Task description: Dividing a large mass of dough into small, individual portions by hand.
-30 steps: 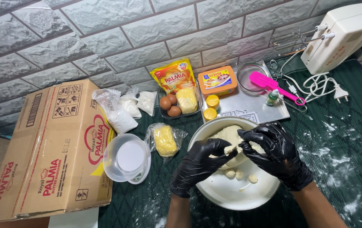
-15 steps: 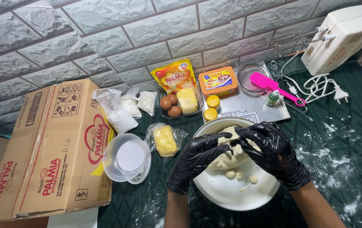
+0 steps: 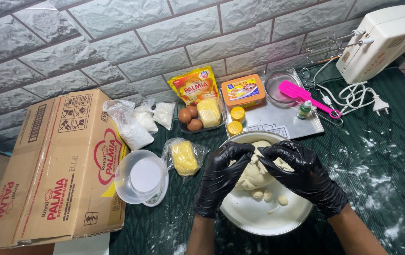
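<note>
Head view: left hand (image 3: 222,177) and right hand (image 3: 309,175) clasp dough (image 3: 255,172).

Dough (image 3: 254,172) partly hidden under fingers (image 3: 240,153)

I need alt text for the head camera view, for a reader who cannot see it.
Two black-gloved hands, left hand and right hand, grip a lump of pale dough over a metal bowl on a flour-dusted dark green table. Behind lie eggs, a pink spatula, a white hand mixer and a cardboard box.

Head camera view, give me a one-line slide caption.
Gloved left hand and right hand knead pale dough in a metal bowl.
</note>
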